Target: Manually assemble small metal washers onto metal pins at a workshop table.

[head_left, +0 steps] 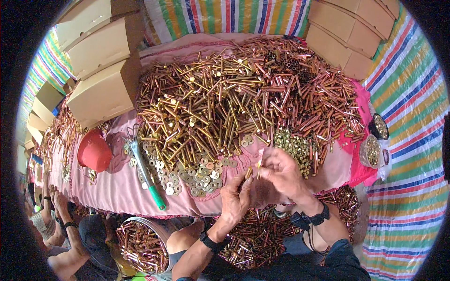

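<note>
pinching a short gold-coloured piece (249, 172) between thumb and fingertips of the left hand (236, 193); pinching a slim reddish-and-gold piece (259, 162) in the right hand (285, 175), just to the right of it. holding both roughly upright, long axes side by side and fingertips close together; too small to make out whether touching, or of exactly which kind. poised above the near edge of the pink-clothed table (112, 188), nearer to flat washers (201, 179) with the left hand and to brass-coloured nuts (294, 147) with the right. heaped farther back with gold-coloured bolts (211, 105) and, toward the right, copper-coloured sleeves (304, 89); set at left with a green-handled pronged tool (144, 172) and a red plastic tub (93, 152). flanked by stacked cardboard boxes (101, 98), backed and bordered at right by striped tarpaulin (408, 154).
</note>
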`<state>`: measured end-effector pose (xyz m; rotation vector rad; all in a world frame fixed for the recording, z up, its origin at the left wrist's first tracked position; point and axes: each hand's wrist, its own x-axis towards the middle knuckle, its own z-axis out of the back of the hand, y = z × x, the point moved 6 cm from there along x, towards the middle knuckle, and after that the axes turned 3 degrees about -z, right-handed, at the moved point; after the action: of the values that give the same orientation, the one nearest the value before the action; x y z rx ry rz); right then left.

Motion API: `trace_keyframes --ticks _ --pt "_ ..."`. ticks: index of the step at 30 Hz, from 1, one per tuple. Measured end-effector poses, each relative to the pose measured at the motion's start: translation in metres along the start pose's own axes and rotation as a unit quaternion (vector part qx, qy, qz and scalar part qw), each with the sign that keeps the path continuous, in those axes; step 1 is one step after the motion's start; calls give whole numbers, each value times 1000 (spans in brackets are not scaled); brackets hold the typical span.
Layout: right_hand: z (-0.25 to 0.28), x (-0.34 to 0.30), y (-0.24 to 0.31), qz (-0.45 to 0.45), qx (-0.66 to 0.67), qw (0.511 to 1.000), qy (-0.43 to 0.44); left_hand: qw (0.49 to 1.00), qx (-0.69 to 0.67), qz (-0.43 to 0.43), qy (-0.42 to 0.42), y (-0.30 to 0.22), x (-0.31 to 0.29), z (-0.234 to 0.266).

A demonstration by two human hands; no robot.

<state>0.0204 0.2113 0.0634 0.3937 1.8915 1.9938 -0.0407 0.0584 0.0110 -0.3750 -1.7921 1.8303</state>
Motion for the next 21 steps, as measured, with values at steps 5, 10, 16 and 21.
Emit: trace_keyframes --ticks 5,10,16,21 --pt "-1 3 9 24 142 989 -33 997 26 55 47 1 -4 -2" --pt "-8 -4 17 36 -83 996 -14 993 110 -16 42 -15 0 6" --pt "-33 -12 32 205 -282 937 31 990 109 -92 -9 -24 1 6" --pt "-9 -4 34 127 -250 960 24 999 7 -39 5 -10 -4 9"
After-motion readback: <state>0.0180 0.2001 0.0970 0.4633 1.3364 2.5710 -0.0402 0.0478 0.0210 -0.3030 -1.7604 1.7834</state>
